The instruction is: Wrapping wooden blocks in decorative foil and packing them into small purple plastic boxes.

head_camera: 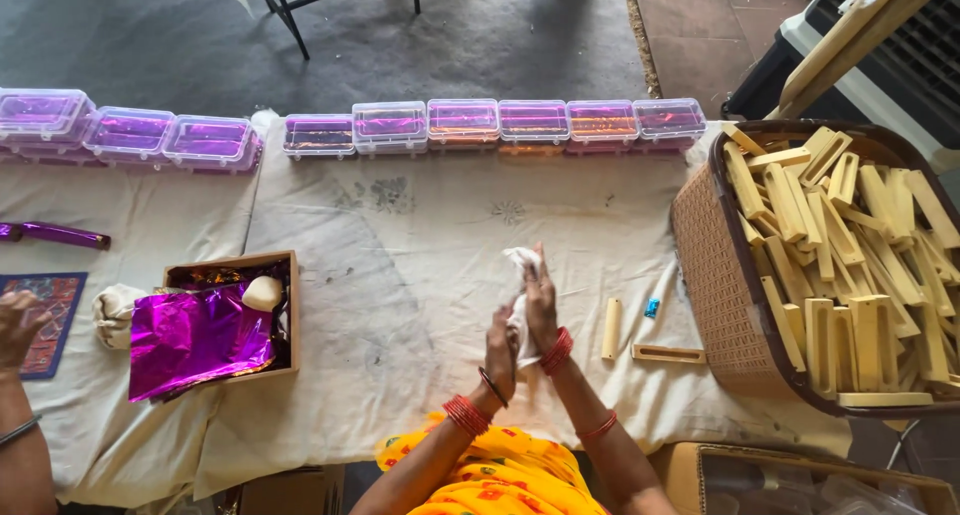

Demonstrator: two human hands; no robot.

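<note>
Work surface: a table draped in a cream cloth (420, 275), creased and faintly stained, standing on grey carpet. Along the cloth's far edge runs a row of clear plastic boxes (495, 123) lined with purple foil. Right of the cloth stands a brown woven basket (705, 275) heaped with pale wooden pieces. Left of the cloth's centre sits a shallow wooden box (285, 310) holding crumpled purple foil.

Item in hand: a white cloth wad (522, 275), near the cloth's centre, long axis running away from the person, upper end pointing toward the box row.

Hands: the left hand (500, 350) and right hand (540, 305) are raised, fingers up, palms pressed together on the wad. Red bangles circle both wrists. Two wooden pieces (640, 340) lie between hands and basket.
</note>
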